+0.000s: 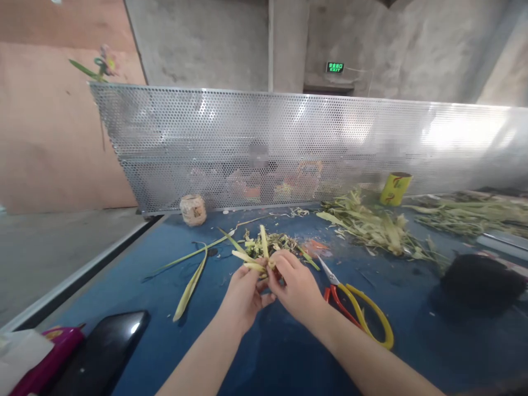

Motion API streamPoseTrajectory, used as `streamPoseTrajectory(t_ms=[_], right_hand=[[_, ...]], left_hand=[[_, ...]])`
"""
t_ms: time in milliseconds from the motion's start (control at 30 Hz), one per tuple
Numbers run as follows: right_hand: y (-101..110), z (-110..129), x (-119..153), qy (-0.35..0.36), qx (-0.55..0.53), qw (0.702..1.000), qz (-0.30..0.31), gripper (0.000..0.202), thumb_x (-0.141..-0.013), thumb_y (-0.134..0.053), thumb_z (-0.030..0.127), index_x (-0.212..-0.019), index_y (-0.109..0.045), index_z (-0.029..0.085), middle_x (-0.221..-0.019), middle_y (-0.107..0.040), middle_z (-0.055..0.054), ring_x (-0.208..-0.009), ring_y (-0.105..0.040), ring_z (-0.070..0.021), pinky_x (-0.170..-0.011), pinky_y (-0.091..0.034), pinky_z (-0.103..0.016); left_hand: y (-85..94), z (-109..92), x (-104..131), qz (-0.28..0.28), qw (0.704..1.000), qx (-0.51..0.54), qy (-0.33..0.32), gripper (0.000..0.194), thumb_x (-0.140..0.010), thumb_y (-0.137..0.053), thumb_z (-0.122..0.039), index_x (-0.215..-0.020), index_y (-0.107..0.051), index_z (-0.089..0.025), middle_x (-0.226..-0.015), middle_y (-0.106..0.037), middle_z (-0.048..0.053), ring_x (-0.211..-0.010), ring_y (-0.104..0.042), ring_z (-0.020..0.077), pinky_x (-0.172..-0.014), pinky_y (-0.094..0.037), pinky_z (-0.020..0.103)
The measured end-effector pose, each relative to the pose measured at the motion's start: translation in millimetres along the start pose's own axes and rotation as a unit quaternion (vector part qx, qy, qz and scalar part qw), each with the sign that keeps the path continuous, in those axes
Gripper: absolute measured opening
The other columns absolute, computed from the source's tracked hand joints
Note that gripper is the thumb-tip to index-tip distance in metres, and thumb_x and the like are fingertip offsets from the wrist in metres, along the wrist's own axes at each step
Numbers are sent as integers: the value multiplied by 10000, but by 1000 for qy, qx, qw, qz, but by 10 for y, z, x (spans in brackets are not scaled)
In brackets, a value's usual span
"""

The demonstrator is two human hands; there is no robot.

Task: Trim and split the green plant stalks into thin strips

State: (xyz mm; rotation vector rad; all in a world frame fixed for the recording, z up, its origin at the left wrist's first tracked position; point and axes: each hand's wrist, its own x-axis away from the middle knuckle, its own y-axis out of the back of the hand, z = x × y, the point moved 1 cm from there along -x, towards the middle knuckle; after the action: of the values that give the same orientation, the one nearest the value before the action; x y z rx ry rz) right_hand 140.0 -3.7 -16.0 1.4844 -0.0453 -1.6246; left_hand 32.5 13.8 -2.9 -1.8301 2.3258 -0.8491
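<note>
Both hands meet over the blue table, pinching a small bundle of pale green plant strips [264,242] whose ends fan up and to the left. My left hand [243,294] has its fingers closed on the bundle from the left. From the right, my right hand [295,280] closes thumb and fingers on the same strips; its fingertips partly hide where they join. Behind the hands lies a heap of green plant scraps [284,242]. Scissors [358,308] with yellow and red handles lie beside my right forearm. A long leaf strip [192,289] rests left of my left hand.
A twine roll [193,210] stands by the perforated metal panel [231,137]. Leafy stalks [371,223], a yellow can [395,188] and a black object [482,283] are at right; a phone [107,349] lies front left.
</note>
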Motion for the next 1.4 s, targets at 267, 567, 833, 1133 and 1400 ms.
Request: streamPoseTrajectory(t_ms=[267, 567, 833, 1133, 1400], right_hand=[[137, -19, -35, -48, -84, 995, -1, 111, -709, -448, 93, -688, -491, 192, -733, -566, -22, -643, -530, -122, -551, -419, -208], [441, 15, -33, 57, -226, 965, -116, 147, -708, -435, 92, -609, -396, 193, -556, -461, 5, -494, -440, -104, -469, -360, -226], [565, 168, -8, 158, -208, 963, -62, 91, -652, -397, 112, -633, -380, 199, -507, -448, 7, -448, -450, -109, -478, -375, -238], [473, 57, -2, 62, -292, 950, -96, 159, -717, -469, 99, -585, -433, 179, -538, -485, -2, -481, -470, -106, -460, -396, -230], [174, -35, 3, -236, -419, 865, -145, 146, -717, -560, 279, -644, -493, 171, -535, -456, 40, -338, -375, -44, -316, -310, -175]], left_hand=[[22, 90, -37, 29, 996, 86, -19, 125, -674, -640, -95, -753, -544, -99, -597, -591, 14, -493, -555, 73, -483, -437, 172], [-129, 399, 205, 85, 974, -24, -209, 473, -592, -719, -187, -1016, -509, -192, -750, -619, 3, -548, -542, 85, -488, -419, 181], [-144, 626, 227, 118, 970, -15, -212, 452, -636, -703, -346, -1034, -545, -203, -689, -603, 20, -458, -512, 82, -427, -404, 189], [-123, 387, 205, 90, 981, 35, -171, 526, -585, -741, -360, -990, -478, -151, -681, -623, 11, -463, -555, 108, -398, -469, 213], [-102, 215, 225, 0, 981, 52, -188, 409, -573, -747, -328, -841, -500, -142, -523, -599, -16, -467, -564, 121, -380, -420, 187]])
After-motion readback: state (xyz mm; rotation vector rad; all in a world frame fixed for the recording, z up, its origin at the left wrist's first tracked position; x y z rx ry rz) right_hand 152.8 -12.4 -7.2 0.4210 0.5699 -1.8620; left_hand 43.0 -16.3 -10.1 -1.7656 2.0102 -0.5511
